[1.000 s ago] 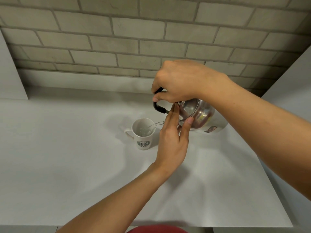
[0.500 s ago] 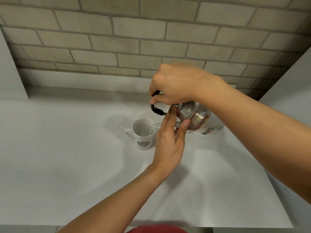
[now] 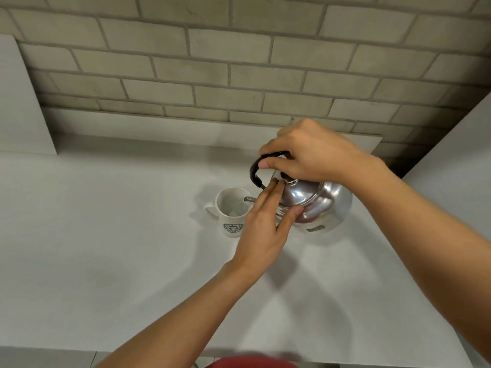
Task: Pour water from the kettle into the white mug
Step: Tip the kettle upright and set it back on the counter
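A shiny steel kettle (image 3: 324,205) with a black handle hangs tilted to the left just above the counter. My right hand (image 3: 310,152) grips that handle from above. Its thin spout reaches over the rim of the white mug (image 3: 230,212), which stands on the counter with a round green logo facing me and its handle to the left. Some water lies in the mug. My left hand (image 3: 265,224) rests flat against the kettle's lid, fingers straight and thumb on the kettle's front; it hides the mug's right edge.
The white counter (image 3: 106,248) runs wide to the left and toward me. A brick wall (image 3: 212,62) rises behind it. White panels stand at the far left (image 3: 18,102) and the right (image 3: 451,144).
The kettle has tipped back toward upright and dropped a little while the spout stays over the mug. My left hand has stayed on the lid.
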Demonstrator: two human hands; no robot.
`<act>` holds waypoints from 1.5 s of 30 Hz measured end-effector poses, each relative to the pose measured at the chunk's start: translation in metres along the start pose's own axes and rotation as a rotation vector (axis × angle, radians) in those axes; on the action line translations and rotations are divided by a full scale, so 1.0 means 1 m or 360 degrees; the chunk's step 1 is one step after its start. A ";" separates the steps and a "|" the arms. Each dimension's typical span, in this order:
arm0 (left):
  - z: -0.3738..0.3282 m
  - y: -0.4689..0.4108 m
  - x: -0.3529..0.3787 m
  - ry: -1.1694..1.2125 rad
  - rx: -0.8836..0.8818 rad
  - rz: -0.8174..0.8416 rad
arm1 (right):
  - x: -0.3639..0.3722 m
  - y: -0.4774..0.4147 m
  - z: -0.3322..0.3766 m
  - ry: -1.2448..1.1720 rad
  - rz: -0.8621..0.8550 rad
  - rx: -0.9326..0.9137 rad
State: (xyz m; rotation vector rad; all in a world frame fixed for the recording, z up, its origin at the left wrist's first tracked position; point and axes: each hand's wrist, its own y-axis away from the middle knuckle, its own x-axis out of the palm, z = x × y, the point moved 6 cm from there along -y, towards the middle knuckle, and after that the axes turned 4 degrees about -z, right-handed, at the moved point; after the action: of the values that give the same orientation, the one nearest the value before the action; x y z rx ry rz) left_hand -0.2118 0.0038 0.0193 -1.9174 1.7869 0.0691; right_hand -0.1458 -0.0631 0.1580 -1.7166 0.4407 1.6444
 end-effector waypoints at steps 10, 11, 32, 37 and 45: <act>0.002 -0.015 -0.028 0.0132 -0.0005 -0.0243 | -0.007 0.057 -0.036 -0.0195 -0.0569 0.0165; 0.000 -0.021 -0.030 0.0101 0.0011 -0.0249 | -0.007 0.062 -0.039 -0.0230 -0.0600 0.0201; -0.002 -0.130 0.016 -0.0415 0.0298 0.0092 | 0.076 0.112 -0.158 -0.0471 -0.0384 0.0927; 0.025 -0.179 0.024 -0.0470 0.0220 0.0079 | 0.094 0.072 -0.194 -0.0551 -0.0388 0.0868; 0.077 -0.233 0.036 -0.0414 0.0064 0.0175 | 0.129 0.020 -0.244 -0.0655 -0.0230 0.0965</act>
State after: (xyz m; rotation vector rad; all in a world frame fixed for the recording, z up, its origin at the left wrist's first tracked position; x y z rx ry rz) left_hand 0.0358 0.0013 0.0157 -1.6950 1.7021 0.3044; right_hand 0.0347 -0.2156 0.0136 -0.9195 0.5299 1.5039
